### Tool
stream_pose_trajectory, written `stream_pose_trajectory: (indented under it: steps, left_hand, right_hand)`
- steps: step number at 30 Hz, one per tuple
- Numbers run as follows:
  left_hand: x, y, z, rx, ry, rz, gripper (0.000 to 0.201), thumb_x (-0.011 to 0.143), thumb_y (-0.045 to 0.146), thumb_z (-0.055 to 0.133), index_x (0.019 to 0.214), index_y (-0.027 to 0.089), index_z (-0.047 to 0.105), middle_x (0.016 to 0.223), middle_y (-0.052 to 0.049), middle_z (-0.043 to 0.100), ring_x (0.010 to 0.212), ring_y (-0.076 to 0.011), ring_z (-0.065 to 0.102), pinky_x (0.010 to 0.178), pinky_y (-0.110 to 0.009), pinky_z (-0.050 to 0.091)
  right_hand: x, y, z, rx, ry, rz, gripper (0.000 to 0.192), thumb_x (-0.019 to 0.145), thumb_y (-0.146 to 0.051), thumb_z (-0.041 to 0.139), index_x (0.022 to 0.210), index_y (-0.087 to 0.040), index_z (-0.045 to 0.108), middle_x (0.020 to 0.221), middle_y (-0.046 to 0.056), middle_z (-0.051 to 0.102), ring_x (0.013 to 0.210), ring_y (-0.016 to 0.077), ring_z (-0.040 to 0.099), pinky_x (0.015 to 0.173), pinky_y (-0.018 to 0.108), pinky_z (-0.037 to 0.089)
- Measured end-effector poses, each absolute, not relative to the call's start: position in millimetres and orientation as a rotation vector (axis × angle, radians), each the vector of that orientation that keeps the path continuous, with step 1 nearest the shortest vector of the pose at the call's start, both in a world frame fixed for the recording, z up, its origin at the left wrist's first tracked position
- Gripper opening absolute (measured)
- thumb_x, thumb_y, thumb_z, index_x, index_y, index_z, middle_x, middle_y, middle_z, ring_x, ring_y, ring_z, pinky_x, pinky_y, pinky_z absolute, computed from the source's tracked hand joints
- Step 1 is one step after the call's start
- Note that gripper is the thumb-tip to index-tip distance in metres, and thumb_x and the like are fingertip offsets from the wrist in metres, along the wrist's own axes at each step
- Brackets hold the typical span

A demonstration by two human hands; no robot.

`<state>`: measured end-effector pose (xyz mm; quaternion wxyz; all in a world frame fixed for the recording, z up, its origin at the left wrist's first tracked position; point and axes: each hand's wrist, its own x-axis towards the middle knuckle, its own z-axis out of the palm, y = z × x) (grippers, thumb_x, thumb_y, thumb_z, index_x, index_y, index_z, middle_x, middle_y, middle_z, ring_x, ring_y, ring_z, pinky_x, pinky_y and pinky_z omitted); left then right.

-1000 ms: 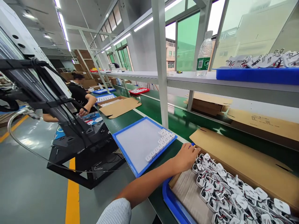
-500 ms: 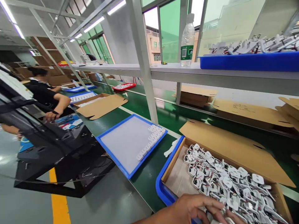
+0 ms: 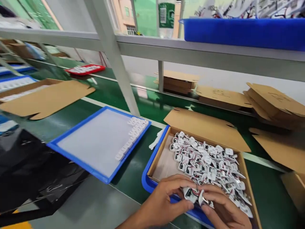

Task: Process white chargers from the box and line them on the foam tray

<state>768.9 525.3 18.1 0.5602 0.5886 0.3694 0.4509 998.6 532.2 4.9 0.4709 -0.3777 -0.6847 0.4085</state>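
Head view. Your left hand (image 3: 164, 203) and right hand (image 3: 222, 208) meet at the near edge of the cardboard box (image 3: 159, 159), which sits inside a blue bin (image 3: 145, 181). Between them you hold a small white part with red wiring (image 3: 190, 194): the left fingertips pinch its left side, and the right fingertips close on a second white piece (image 3: 202, 198) touching it. Both hands are therefore clamped, with the held parts directly between the two hands, about equally near each. The long axis of the pair runs roughly left to right across your view.

The remaining heap of white parts (image 3: 209, 162) lies just beyond your fingers, filling the far and right portions of the box. To your left, a blue tray (image 3: 71, 152) carries a row of white pieces (image 3: 132, 133) along its right edge, well apart from both hands.
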Motion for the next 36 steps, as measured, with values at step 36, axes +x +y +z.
stream_pose_trajectory:
  steps: [36]
  left_hand:
    - [769,532,-2,1.070,0.823,1.172,0.026,0.081,0.026,0.088,0.106,0.032,0.086,0.103,-0.006,0.072,0.062,-0.0102,0.069,0.063,-0.024,0.063]
  right_hand:
    - [977,519,0,-0.903,-1.826,0.438,0.037,0.093,-0.006,0.068,0.125,-0.024,0.072,0.108,0.009,0.075,0.097,0.0238,0.073,0.077,0.037,0.064]
